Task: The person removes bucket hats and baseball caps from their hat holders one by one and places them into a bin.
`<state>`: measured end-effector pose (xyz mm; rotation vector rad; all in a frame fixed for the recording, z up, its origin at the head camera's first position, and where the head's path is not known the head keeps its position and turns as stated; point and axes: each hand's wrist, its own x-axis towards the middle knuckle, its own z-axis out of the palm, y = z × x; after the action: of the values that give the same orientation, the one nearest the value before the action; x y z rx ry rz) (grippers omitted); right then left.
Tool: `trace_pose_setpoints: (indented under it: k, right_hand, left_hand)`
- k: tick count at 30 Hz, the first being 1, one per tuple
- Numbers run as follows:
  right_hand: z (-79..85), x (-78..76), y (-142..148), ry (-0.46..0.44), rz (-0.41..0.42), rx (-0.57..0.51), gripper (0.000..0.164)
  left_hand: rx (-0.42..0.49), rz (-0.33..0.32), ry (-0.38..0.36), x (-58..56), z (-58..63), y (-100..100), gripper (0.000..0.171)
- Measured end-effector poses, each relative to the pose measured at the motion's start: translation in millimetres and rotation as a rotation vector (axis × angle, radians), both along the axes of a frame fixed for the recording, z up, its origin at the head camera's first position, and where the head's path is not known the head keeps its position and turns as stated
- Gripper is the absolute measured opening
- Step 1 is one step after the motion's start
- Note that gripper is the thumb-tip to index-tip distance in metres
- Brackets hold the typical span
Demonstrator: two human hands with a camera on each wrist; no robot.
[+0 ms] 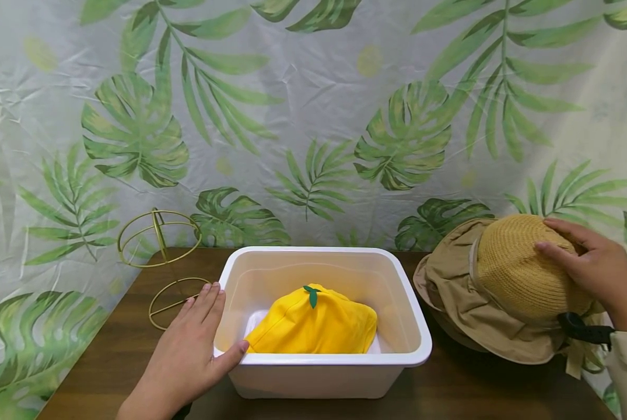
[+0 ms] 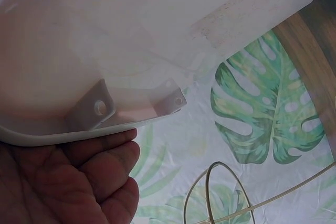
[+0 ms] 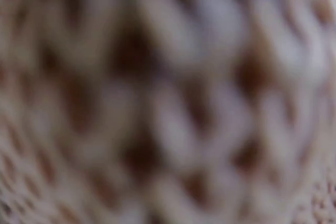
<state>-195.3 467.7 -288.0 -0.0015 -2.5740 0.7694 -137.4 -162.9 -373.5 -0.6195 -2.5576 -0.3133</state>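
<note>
A white plastic tub (image 1: pixel 321 379) stands on the table, with a yellow cap (image 1: pixel 313 324) bearing a small green leaf inside it. My left hand (image 1: pixel 184 344) rests along the tub's left rim, fingers extended and thumb at the front corner. The left wrist view has that hand (image 2: pixel 79 177) beneath the rim's edge. At the right, my right hand (image 1: pixel 596 262) holds the crown of a tan woven hat (image 1: pixel 518 268), thumb and fingers spread over it. Under that hat lies a beige cloth hat (image 1: pixel 455 286). Blurred woven mesh (image 3: pixel 173 103) fills the right wrist view.
A gold wire stand (image 1: pixel 158 233) with round hoops is behind my left hand. The brown wooden table (image 1: pixel 103 332) reaches back to a leaf-patterned curtain (image 1: pixel 313 116). Straps hang by the right wrist.
</note>
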Motion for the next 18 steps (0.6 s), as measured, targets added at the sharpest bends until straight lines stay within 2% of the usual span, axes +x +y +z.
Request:
trace_pose_setpoints:
  k: [6,18]
  right_hand:
    - [-2.4,-2.6,1.3,0.022,0.043,0.016,0.064]
    - [-2.5,-1.9,0.7,0.05,0.048,0.013,0.061]
  left_hand:
    - [0.006,-0.001,-0.008,0.4,0.3,0.8,0.082]
    - [0.016,-0.004,-0.016,1.2,1.6,0.2,0.082]
